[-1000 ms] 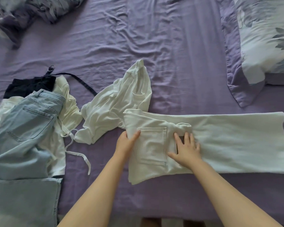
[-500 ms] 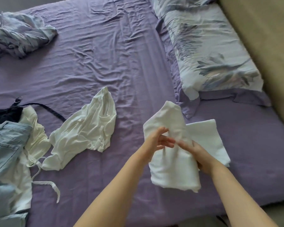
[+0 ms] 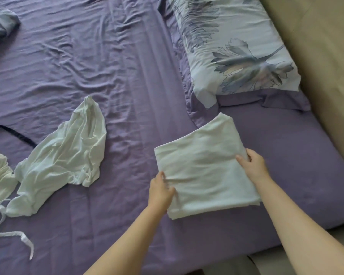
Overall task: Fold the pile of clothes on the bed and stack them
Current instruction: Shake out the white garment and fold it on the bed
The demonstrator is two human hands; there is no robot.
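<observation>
Folded white trousers [image 3: 205, 169] lie flat on purple sheet [image 3: 107, 76], btwn both hands. Left hand [image 3: 160, 192] grips their near-left edge, fingers curled on the cloth. Right hand [image 3: 253, 165] holds the right edge, fingers on top. Crumpled white shirt [image 3: 68, 155] lies well left of left hand; pillow [image 3: 236, 46] beyond right hand.

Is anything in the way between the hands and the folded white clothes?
No, nothing is in the way. The left hand and the right hand already touch the folded white clothes, one on each side edge. Those lie flat on the purple sheet. The crumpled white top lies apart, off to the left.
</observation>
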